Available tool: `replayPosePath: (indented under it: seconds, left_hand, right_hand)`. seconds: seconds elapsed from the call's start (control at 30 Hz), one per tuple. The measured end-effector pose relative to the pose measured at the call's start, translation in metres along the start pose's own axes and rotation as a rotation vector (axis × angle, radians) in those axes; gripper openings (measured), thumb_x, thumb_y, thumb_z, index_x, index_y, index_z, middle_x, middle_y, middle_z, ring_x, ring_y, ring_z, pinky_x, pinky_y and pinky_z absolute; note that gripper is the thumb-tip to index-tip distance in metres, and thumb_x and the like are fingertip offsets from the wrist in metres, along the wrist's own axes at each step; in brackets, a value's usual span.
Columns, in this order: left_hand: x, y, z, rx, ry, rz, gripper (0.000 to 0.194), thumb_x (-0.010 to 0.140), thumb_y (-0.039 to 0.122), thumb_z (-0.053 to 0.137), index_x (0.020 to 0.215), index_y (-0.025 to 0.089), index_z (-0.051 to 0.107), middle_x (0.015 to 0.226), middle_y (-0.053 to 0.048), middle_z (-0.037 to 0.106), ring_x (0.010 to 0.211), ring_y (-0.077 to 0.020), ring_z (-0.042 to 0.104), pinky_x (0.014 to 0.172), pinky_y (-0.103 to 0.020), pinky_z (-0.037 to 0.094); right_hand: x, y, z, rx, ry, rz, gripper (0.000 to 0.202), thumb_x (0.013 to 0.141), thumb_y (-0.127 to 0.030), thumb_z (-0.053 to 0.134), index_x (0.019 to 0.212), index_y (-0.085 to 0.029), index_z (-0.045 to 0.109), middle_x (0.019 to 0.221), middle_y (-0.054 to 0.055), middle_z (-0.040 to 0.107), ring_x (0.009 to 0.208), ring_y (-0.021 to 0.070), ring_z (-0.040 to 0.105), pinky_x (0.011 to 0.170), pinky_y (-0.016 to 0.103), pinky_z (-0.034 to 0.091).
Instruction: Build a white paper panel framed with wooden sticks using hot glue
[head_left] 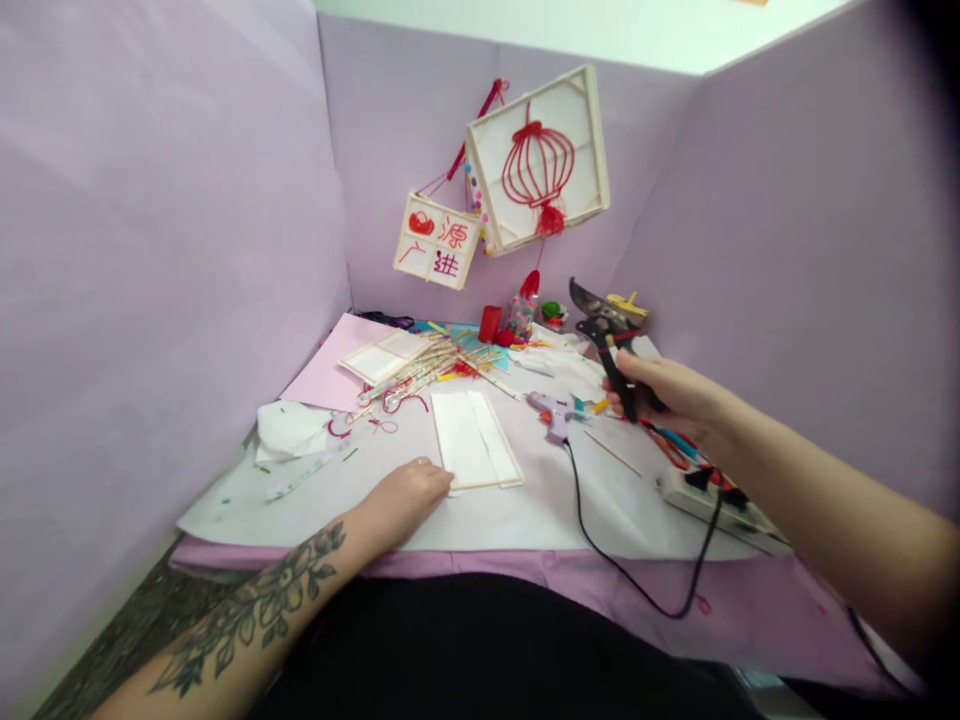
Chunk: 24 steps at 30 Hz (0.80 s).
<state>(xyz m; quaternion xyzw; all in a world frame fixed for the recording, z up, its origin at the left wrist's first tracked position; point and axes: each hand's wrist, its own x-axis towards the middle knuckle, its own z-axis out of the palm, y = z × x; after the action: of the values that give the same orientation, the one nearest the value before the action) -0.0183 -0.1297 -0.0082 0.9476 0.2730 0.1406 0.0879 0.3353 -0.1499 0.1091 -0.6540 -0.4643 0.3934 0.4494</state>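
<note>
Nearest, I logged the left hand (411, 495), its fingertips at the lower left corner of the white framed panel (454, 430), which lay flat on the white-covered table (517, 527); whether they pinched it I could not tell. Item: power strip (684, 494), at right. Item: right hand (671, 385), raised, fingers closed around the black pruning shears (616, 372), blades upward. Item: lilac glue gun (553, 412), on the table, right of the panel, black cable (577, 490) looping past the near edge. Beyond, I listed loose sticks (431, 372). Farthest, hanging: a character panel (435, 243) and a larger lantern panel (587, 150).
</note>
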Motion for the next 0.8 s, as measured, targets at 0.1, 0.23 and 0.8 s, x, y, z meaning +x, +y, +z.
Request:
replayPosePath:
  seconds: [0.1,0.23,0.8]
  left_hand:
    - [0.0,0.001,-0.001,0.013,-0.018,0.001,0.027,0.095,0.02,0.037,0.098,0.014,0.064,0.09,-0.009,0.067,0.091,-0.0192,0.059,0.083,-0.032,0.049]
    - [0.0,0.002,-0.002,0.017,-0.009,-0.001,0.028,0.095,0.019,0.037,0.101,0.014,0.063,0.092,-0.009,0.067,0.093,-0.0196,0.059,0.083,-0.032,0.049]
    - [-0.001,0.003,-0.009,-0.2,0.02,-0.128,0.016,0.089,0.021,0.049,0.084,0.017,0.064,0.095,-0.004,0.06,0.083,-0.0137,0.059,0.081,-0.025,0.048]
  right_hand:
    - [-0.053,0.016,0.012,0.098,-0.229,0.155,0.018,0.074,-0.034,0.067,0.075,-0.017,0.061,0.056,0.001,0.052,0.05,0.0127,0.047,0.047,0.025,0.041]
    - [-0.104,0.029,0.043,0.27,-0.402,0.378,0.029,0.067,-0.037,0.074,0.081,-0.015,0.064,0.075,0.005,0.061,0.063,0.0141,0.056,0.062,0.028,0.048]
    - [-0.144,0.025,0.098,0.241,-0.552,0.722,0.033,0.063,-0.039,0.079,0.082,-0.016,0.065,0.075,0.002,0.059,0.069,0.013,0.057,0.061,0.022,0.046]
